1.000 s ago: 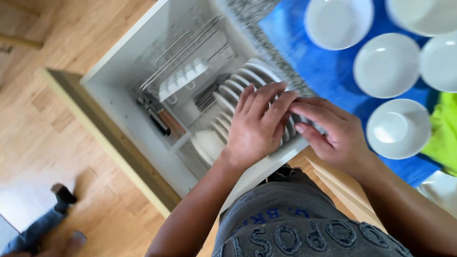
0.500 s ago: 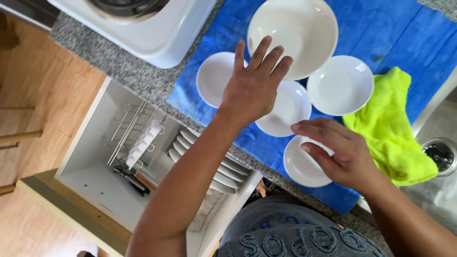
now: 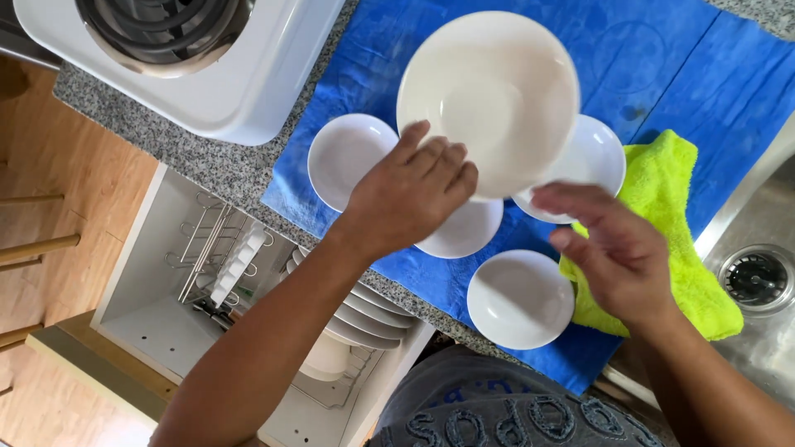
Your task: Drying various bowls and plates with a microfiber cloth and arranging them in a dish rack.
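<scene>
Right now my left hand (image 3: pixel 410 194) has its fingers (image 3: pixel 447 161) curled over the near rim of the big round white bowl (image 3: pixel 489 99). They grip the bowl and hold it up above the blue cloth mat (image 3: pixel 654 66) on the speckled grey stone counter (image 3: pixel 178 157). My right hand (image 3: pixel 621 252) is open, with flat fingers (image 3: pixel 571 199) that hold nothing. It sits just under the right edge of the big bowl, close to it, but I cannot tell if it touches.

I think the good way to do this part is to bring that open hand up under the bowl, so two hands share the load. A big bowl held by one rim can tip and slip. I should keep it level and move it slowly.

Under the bowl lie four small white round dishes on the mat: one at the left (image 3: pixel 348 157), one half hidden under my left hand (image 3: pixel 464 232), one near my belly (image 3: pixel 517 298), and one at the right (image 3: pixel 600 153). I should lift the bowl well over them so it does not knock them.

A fuzzy bright yellow-green cloth (image 3: pixel 679 215) lies beside my right hand, next to the steel sink (image 3: pixel 758 277). Down at the left, a white drawer (image 3: pixel 132 248) stands open with a wire rack of white plates (image 3: pixel 364 314) in it. A white stove (image 3: pixel 190 58) sits at the top left.
</scene>
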